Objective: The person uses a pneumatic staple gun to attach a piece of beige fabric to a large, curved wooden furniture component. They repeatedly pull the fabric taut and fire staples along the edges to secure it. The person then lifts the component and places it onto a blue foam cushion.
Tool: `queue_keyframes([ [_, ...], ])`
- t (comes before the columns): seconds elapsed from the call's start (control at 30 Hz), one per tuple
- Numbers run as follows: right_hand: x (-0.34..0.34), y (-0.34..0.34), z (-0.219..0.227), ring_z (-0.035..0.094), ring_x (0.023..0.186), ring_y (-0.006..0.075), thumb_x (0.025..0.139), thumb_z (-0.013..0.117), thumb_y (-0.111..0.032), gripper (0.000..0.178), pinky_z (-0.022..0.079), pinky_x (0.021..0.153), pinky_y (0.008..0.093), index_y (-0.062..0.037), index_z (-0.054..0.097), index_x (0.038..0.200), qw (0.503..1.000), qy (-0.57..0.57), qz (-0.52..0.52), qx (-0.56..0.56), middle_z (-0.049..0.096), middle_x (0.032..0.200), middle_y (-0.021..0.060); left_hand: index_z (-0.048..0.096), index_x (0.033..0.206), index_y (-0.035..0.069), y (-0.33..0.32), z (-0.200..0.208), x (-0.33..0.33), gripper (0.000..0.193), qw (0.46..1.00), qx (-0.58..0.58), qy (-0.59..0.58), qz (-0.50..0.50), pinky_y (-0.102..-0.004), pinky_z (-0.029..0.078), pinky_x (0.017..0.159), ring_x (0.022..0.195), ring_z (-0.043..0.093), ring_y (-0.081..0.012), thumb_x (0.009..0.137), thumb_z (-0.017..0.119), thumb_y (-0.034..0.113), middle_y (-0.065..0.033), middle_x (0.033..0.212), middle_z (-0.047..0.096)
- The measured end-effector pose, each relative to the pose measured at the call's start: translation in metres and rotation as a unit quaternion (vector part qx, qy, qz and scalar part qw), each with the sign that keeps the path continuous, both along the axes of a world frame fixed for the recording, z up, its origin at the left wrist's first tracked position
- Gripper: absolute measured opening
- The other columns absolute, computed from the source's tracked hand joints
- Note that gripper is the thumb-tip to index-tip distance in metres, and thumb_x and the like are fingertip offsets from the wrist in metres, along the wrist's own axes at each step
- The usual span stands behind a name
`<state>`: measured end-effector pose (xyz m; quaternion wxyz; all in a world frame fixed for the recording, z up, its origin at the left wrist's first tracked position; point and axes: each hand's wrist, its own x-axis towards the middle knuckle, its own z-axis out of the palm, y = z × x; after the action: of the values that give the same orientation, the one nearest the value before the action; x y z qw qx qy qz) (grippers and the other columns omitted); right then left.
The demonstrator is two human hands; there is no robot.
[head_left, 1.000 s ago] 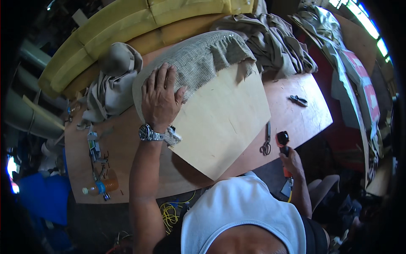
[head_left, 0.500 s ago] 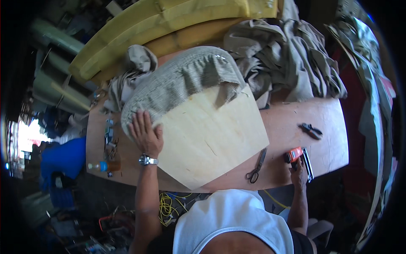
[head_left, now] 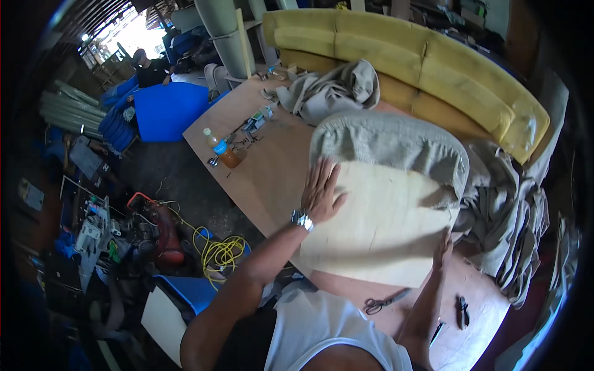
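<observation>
A pale plywood panel (head_left: 377, 210) lies on the table, its curved far side wrapped in ribbed grey-beige fabric (head_left: 396, 141). My left hand (head_left: 322, 195), with a metal watch at the wrist, rests flat on the wood beside the fabric edge, fingers stretched. At the panel's right edge my right hand (head_left: 443, 248) grips the wood; its fingers are partly hidden. Dark-handled scissors (head_left: 385, 301) lie near the panel's front corner, and pliers (head_left: 463, 312) lie right of my right forearm. A bit of the stapler (head_left: 437, 332) shows beside that forearm, the rest hidden.
Loose grey fabric (head_left: 504, 213) is heaped on the right, with another bundle (head_left: 334, 93) behind. A yellow foam backrest (head_left: 402, 55) curves along the far side. Left stand a bottle (head_left: 221, 148) and small hardware. Yellow cable (head_left: 219, 253) lies on the floor; a person (head_left: 151, 73) is far left.
My right hand has let go of the orange stapler and moved to the panel's right edge. My left hand stays flat on the panel. The view has swung left.
</observation>
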<state>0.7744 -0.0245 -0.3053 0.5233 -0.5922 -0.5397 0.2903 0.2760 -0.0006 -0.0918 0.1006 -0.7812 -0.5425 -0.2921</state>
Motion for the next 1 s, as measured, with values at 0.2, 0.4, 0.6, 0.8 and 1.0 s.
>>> queue_keyframes([
  [0.2, 0.0, -0.026, -0.034, 0.011, 0.155, 0.0268, 0.108, 0.034, -0.046, 0.07, 0.003, 0.125, 0.0432, -0.0011, 0.016, 0.159, 0.985, -0.007, 0.149, 0.091, 0.013, 0.167, 0.0155, 0.023, 0.157, 0.001, -0.033, -0.065, -0.041, 0.085, 0.998, -0.046, -0.042, 0.032, -0.0637, 0.016, 0.118, 0.152, 0.01, -0.0461, 0.094, 0.059, 0.046, -0.024, 0.165, 0.01],
  [0.4, -0.119, -0.043, -0.039, 0.004, 0.155, 0.0272, 0.109, 0.031, -0.036, 0.066, 0.001, 0.125, 0.0432, -0.0042, 0.005, 0.161, 0.978, 0.059, 0.194, 0.042, 0.005, 0.169, 0.0136, 0.028, 0.155, 0.003, 0.02, -0.007, -0.133, 0.081, 0.979, -0.184, -0.045, 0.072, -0.0578, 0.025, 0.118, 0.15, 0.023, -0.0374, 0.094, 0.059, 0.048, -0.0192, 0.164, 0.019],
  [0.6, -0.281, -0.094, 0.093, 0.07, 0.087, 0.0247, 0.1, 0.041, -0.065, 0.073, 0.06, 0.069, 0.0373, 0.0002, 0.057, 0.127, 0.975, 0.102, 0.086, -0.18, 0.068, 0.104, 0.0147, 0.037, 0.147, -0.006, -0.012, -0.092, -0.184, 0.072, 0.959, -0.143, -0.222, 0.1, -0.0463, 0.029, 0.12, 0.146, 0.03, -0.0394, 0.098, 0.055, 0.044, -0.0278, 0.157, 0.03],
  [0.8, -0.312, -0.118, 0.096, 0.071, 0.08, 0.0241, 0.098, 0.04, -0.069, 0.076, 0.059, 0.064, 0.0347, 0.0009, 0.06, 0.121, 0.976, 0.064, 0.062, -0.198, 0.07, 0.094, 0.0139, 0.036, 0.147, -0.007, -0.123, -0.194, -0.2, 0.073, 0.898, -0.273, -0.291, 0.186, -0.0465, 0.031, 0.119, 0.143, 0.035, -0.0433, 0.098, 0.055, 0.045, -0.0301, 0.155, 0.033],
  [1.0, -0.308, -0.141, 0.044, 0.071, 0.082, 0.0199, 0.098, 0.06, -0.046, 0.052, 0.059, 0.06, 0.0322, 0.0005, 0.061, 0.121, 0.943, 0.031, 0.155, -0.294, 0.072, 0.097, 0.0123, 0.041, 0.146, -0.002, -0.099, -0.15, -0.247, 0.068, 0.905, -0.166, -0.33, 0.213, -0.0464, 0.032, 0.118, 0.141, 0.037, -0.0419, 0.099, 0.053, 0.046, -0.0303, 0.153, 0.035],
])
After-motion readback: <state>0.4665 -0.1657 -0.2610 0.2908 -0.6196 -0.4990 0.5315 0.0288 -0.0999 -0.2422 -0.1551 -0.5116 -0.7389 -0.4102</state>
